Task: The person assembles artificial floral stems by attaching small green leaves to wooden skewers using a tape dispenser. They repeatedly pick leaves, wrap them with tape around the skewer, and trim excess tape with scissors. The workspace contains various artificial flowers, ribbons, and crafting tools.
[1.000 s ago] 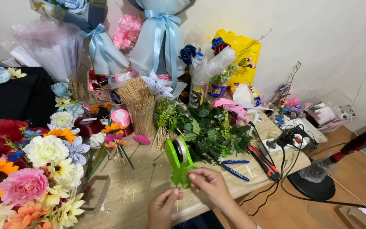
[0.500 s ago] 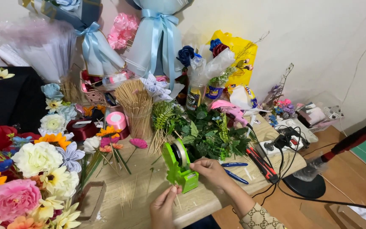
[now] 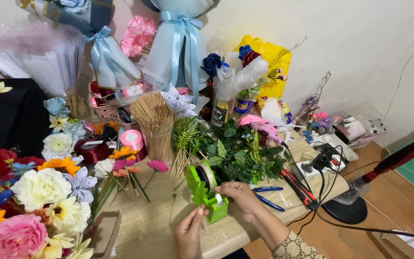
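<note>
Since half a second ago, both hands have closed in on the green tape dispenser (image 3: 206,193), which has stayed on the wooden table (image 3: 245,230) just below centre. Now the right hand (image 3: 238,195) lies against the dispenser's 3 o'clock side, its fingers curled together at the cutter end; whether they pinch a strip of tape cannot be told. At the dispenser's 7 o'clock, the left hand (image 3: 189,233) rises with thumb and forefinger pressed together on a thin wooden stick (image 3: 202,221) just beside the green base. At 12 o'clock from the dispenser lies a heap of green artificial leaves (image 3: 238,153), and at 11 o'clock stands a cup of bamboo skewers (image 3: 155,121). Blue-handled pliers (image 3: 268,195) lie at 3 o'clock, near the right hand. A mass of artificial flowers (image 3: 34,201) fills the 9 o'clock side, and loose skewers (image 3: 144,223) lie scattered between it and the left hand.
</note>
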